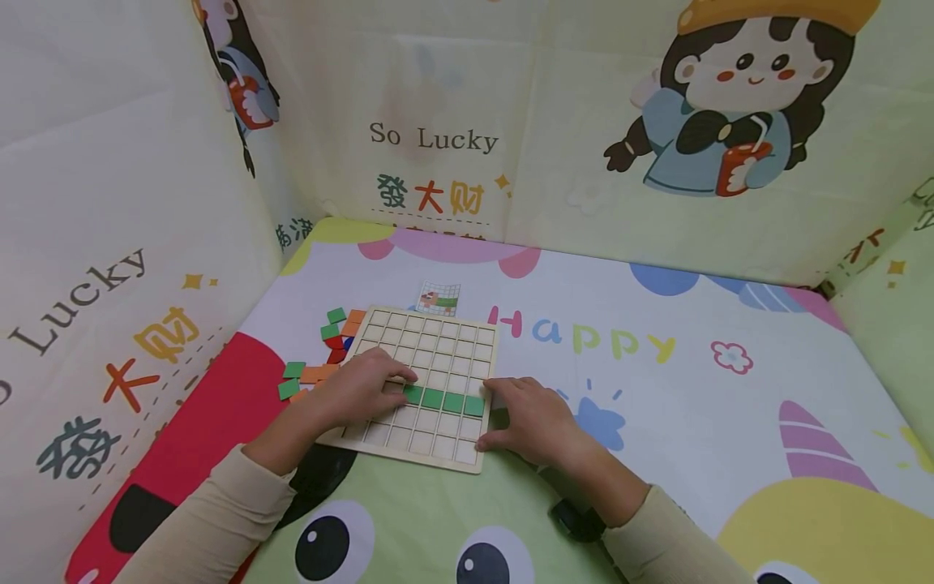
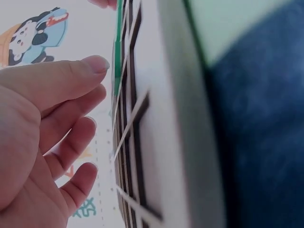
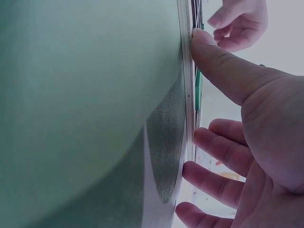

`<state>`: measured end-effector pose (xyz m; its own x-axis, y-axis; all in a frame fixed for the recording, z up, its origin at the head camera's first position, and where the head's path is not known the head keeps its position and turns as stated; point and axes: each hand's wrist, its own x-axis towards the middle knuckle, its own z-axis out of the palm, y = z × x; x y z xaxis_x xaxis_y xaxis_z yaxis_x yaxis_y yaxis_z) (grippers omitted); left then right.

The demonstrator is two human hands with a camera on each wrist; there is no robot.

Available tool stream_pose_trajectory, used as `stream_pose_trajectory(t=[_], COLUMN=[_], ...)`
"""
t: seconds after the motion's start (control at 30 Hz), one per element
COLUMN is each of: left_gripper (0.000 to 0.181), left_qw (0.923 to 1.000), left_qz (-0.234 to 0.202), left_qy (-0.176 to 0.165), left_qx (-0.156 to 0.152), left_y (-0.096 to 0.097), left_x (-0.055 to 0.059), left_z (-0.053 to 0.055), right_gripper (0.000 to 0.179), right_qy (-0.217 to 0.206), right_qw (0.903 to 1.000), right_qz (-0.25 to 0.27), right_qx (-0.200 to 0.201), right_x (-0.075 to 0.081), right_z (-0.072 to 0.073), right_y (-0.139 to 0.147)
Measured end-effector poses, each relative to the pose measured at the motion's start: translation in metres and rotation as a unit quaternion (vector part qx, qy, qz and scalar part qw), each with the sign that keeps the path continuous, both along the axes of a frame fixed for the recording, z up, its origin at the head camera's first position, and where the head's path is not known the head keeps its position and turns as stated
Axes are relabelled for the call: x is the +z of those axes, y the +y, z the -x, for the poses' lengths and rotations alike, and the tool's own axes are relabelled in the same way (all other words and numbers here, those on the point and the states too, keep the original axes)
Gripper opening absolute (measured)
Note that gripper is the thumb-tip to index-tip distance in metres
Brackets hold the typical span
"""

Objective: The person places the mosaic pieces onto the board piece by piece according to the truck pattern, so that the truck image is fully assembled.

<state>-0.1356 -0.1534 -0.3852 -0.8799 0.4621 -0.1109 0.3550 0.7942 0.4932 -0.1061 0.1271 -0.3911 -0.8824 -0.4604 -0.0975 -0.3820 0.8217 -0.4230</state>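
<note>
A square wooden grid board (image 1: 430,464) lies flat, with several green square tiles (image 1: 452,402) side by side in one row. Over its left half is my left hand (image 1: 368,385), thumb and forefinger at the left end of the green row. In the left wrist view the thumb and loosely bent fingers (image 2: 78,142) stand apart with nothing between them. My right hand (image 1: 536,422) rests against the board's right edge, forefinger and thumb spread along it. The right wrist view shows its thumb (image 3: 213,52) on the rim and its other fingers extended.
Left of the board lie loose orange tiles (image 1: 315,374), green tiles (image 1: 294,370) and red pieces (image 1: 335,355), partly behind my left arm. A small printed pattern card (image 1: 439,298) sits beyond the far edge. A black object (image 1: 576,521) is beside my right wrist. Printed sheets wall the table.
</note>
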Motion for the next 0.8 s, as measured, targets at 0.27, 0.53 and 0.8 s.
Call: stream_pose_trajectory(t=[0.27,0.53,0.8], left_gripper=[0.035,0.041,0.048], left_qw=[0.9988,0.9965,0.9940], left_qz=[-0.008,-0.024,-0.022], left_qy=[0.021,0.025,0.028], left_qx=[0.044,0.076,0.104], left_y=[-0.015,-0.036,-0.056], left_x=[0.009,0.016,0.018], left_z=[0.002,0.004,0.005], right_gripper=[0.081,0.080,0.081], right_qy=[0.002,0.002,0.002], right_qw=[1.0000,1.0000,1.0000], right_qz=[-0.001,0.003,-0.002], right_qx=[0.001,0.003,0.005], right_x=[-0.001,-0.002,-0.004], right_z=[0.001,0.001,0.002], right_y=[0.000,0.001,0.001])
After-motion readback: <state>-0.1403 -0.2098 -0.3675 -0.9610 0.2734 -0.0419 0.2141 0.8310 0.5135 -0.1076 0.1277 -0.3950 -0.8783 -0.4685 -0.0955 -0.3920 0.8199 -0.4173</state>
